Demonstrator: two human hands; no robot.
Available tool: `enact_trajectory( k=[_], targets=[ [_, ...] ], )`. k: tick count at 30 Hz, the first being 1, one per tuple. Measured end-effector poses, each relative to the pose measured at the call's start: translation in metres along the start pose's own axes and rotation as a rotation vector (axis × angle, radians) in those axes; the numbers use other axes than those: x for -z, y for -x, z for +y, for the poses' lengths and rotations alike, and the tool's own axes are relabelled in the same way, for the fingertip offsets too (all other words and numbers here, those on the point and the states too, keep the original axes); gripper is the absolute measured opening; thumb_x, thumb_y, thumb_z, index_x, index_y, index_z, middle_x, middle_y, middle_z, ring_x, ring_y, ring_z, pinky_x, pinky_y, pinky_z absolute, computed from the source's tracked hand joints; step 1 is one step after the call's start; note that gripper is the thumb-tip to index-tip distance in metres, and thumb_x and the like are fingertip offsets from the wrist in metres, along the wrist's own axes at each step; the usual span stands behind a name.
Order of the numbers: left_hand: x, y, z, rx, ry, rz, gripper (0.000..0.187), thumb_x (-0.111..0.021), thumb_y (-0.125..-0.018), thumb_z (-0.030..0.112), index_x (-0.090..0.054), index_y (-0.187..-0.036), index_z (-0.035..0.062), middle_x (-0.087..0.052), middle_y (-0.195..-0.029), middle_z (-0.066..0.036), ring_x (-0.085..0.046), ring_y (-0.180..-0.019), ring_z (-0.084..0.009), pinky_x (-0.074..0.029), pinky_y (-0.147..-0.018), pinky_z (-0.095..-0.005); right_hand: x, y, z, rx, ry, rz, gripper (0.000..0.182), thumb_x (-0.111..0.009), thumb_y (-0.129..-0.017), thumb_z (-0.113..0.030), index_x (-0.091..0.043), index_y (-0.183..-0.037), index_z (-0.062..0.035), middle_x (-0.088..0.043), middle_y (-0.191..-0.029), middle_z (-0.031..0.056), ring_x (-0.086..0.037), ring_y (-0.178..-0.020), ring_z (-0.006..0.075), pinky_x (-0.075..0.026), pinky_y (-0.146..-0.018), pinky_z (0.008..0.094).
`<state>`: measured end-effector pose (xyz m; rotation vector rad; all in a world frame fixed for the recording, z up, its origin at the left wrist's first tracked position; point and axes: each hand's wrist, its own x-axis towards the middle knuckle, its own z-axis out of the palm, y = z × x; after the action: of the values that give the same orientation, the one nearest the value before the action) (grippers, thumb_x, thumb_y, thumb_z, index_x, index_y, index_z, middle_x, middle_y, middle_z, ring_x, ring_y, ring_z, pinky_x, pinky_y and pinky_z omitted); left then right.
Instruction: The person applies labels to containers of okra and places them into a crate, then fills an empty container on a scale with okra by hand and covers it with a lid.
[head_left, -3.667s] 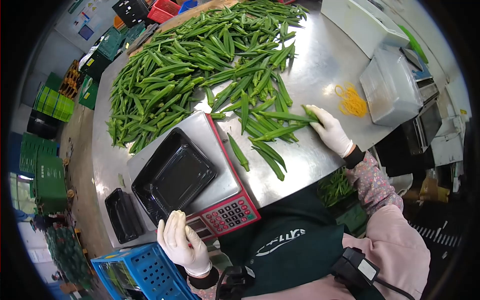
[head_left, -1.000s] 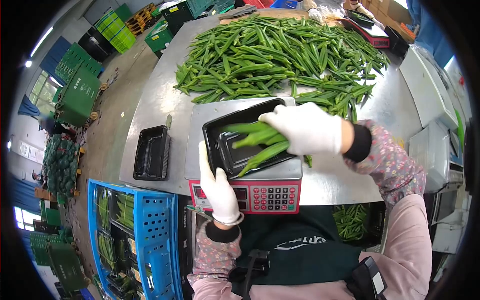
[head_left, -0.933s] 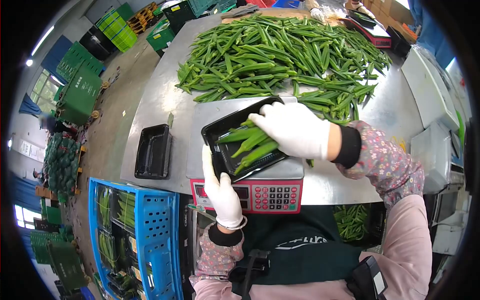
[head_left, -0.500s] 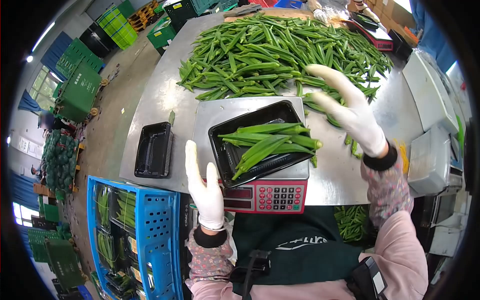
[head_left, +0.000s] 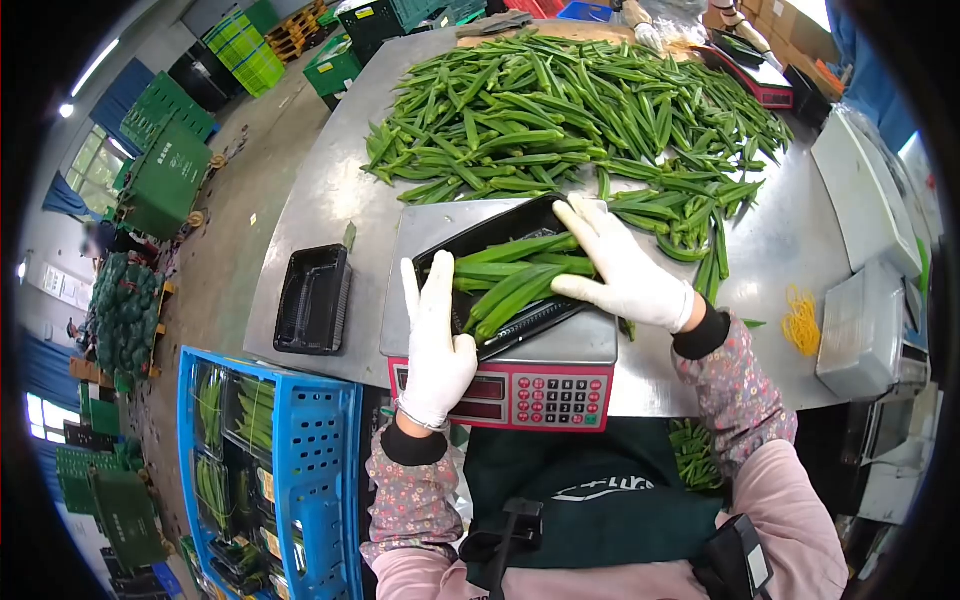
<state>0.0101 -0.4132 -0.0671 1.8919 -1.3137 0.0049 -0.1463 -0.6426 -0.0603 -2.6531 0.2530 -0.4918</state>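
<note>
A black plastic tray (head_left: 480,238) sits slantwise on the metal plate of a weighing scale (head_left: 560,396), with several green okra pods (head_left: 520,290) lying lengthwise in it. My left hand (head_left: 435,345), in a white glove, is at the tray's left end, fingers stretched upward beside the pod tips. Across from it, my gloved right hand (head_left: 630,265) covers the tray's right end. Its fingers lie along the far corner and its thumb is apart from them, against the pods. Part of the tray's right side is hidden under that hand.
A large okra heap (head_left: 560,110) spreads over the metal table (head_left: 290,215) behind the scale. An empty black tray (head_left: 312,300) stands left. A blue crate (head_left: 315,440) holds packed trays below. Yellow rubber bands (head_left: 800,320) lie right. Another person's gloved hand (head_left: 648,36) shows at the far side.
My right hand has come down and left from above the table onto the tray's right end. My left hand has moved up and right to its left end. The tray looks slightly shifted.
</note>
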Motion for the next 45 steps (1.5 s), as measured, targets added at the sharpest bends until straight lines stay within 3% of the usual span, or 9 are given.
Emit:
enact_trajectory(
  k=[8,15,20,22,31,34,36,42,45],
  targets=[
    [0.003,-0.002,0.007,-0.053,-0.138,-0.036,0.071,-0.05,-0.068,-0.008,-0.053,-0.138,0.0053,-0.065,-0.114,-0.01,-0.044,-0.134,-0.0336,-0.028,-0.116,-0.0466,0.011,0.007,-0.022,-0.076,0.028,-0.115,0.098,-0.063,-0.085,-0.062,-0.029,-0.153,-0.0005,-0.031,-0.151,0.0335,-0.041,-0.133,0.05,-0.034,-0.113,0.0504],
    [0.005,-0.004,0.043,-0.058,-0.582,-0.009,0.061,-0.062,-0.09,0.016,-0.044,-0.147,0.0043,-0.042,-0.153,-0.013,-0.032,-0.145,-0.0362,-0.015,-0.12,-0.0522,-0.01,0.044,-0.03,0.066,-0.025,0.176,0.078,-0.069,-0.085,-0.056,-0.053,-0.131,0.0041,-0.045,-0.133,0.0411,-0.055,-0.109,0.0544,-0.043,-0.102,0.0516],
    [-0.019,-0.012,0.046,-0.206,-0.419,-0.29,0.049,-0.061,-0.094,0.031,-0.058,-0.134,0.0034,-0.057,-0.137,-0.017,-0.048,-0.133,-0.0378,-0.032,-0.113,-0.0491,-0.011,0.059,-0.035,0.035,-0.053,0.302,0.065,-0.069,-0.089,-0.048,-0.057,-0.128,0.0032,-0.047,-0.135,0.0368,-0.053,-0.12,0.049,-0.041,-0.106,0.0475],
    [-0.019,-0.015,0.049,-0.175,-0.426,-0.28,0.046,-0.06,-0.096,0.03,-0.059,-0.132,0.0031,-0.06,-0.134,-0.018,-0.051,-0.129,-0.0371,-0.034,-0.111,-0.0474,-0.01,0.074,-0.014,-0.119,-0.543,0.428,0.053,-0.067,-0.093,-0.034,-0.057,-0.129,0.0032,-0.051,-0.136,0.0295,-0.053,-0.123,0.0425,-0.041,-0.107,0.0434],
    [-0.021,-0.006,0.059,-0.162,-0.408,0.002,0.049,-0.063,-0.092,0.017,-0.053,-0.138,0.0019,-0.047,-0.147,-0.019,-0.039,-0.14,-0.0376,-0.027,-0.116,-0.0496,0.013,0.252,0.114,-0.669,0.68,0.324,0.031,-0.059,-0.077,-0.005,-0.065,-0.108,-0.0034,-0.065,-0.117,0.0165,-0.058,-0.115,0.0336,-0.04,-0.105,0.0475],
    [-0.012,0.004,0.065,-0.156,-0.316,0.132,0.042,-0.058,-0.091,0.004,-0.058,-0.134,-0.0009,-0.05,-0.146,-0.018,-0.041,-0.138,-0.0375,-0.029,-0.116,-0.0473,0.026,0.259,0.117,-0.679,0.555,0.213,0.031,-0.06,-0.081,-0.007,-0.064,-0.111,-0.003,-0.066,-0.117,0.0134,-0.059,-0.115,0.0323,-0.043,-0.102,0.0457],
    [-0.007,0.014,0.06,-0.124,-0.272,0.195,0.045,-0.06,-0.087,0.004,-0.059,-0.132,-0.0003,-0.05,-0.145,-0.018,-0.041,-0.139,-0.0386,-0.029,-0.115,-0.0501,0.031,0.246,0.122,-1.051,-0.073,0.512,0.029,-0.062,-0.086,-0.011,-0.063,-0.113,-0.0006,-0.067,-0.119,0.011,-0.06,-0.114,0.0321,-0.046,-0.099,0.0439],
    [0.007,0.034,0.058,-0.042,-0.232,0.293,0.04,-0.055,-0.091,-0.001,-0.06,-0.131,-0.0016,-0.05,-0.145,-0.018,-0.044,-0.137,-0.037,-0.035,-0.113,-0.0452,0.023,0.161,0.139,-0.852,0.38,0.311,0.088,-0.072,-0.079,-0.045,-0.04,-0.143,0.0063,-0.059,-0.127,0.0279,-0.058,-0.115,0.0415,-0.046,-0.101,0.0418],
    [0.011,0.04,0.056,-0.015,-0.217,0.32,0.039,-0.054,-0.092,-0.002,-0.06,-0.13,-0.0022,-0.051,-0.145,-0.018,-0.046,-0.135,-0.0351,-0.034,-0.113,-0.0441,0.012,0.138,0.16,-0.867,0.469,0.197,0.083,-0.071,-0.077,-0.036,-0.039,-0.141,0.0073,-0.062,-0.119,0.0269,-0.059,-0.112,0.0436,-0.05,-0.095,0.0456]
  ],
)
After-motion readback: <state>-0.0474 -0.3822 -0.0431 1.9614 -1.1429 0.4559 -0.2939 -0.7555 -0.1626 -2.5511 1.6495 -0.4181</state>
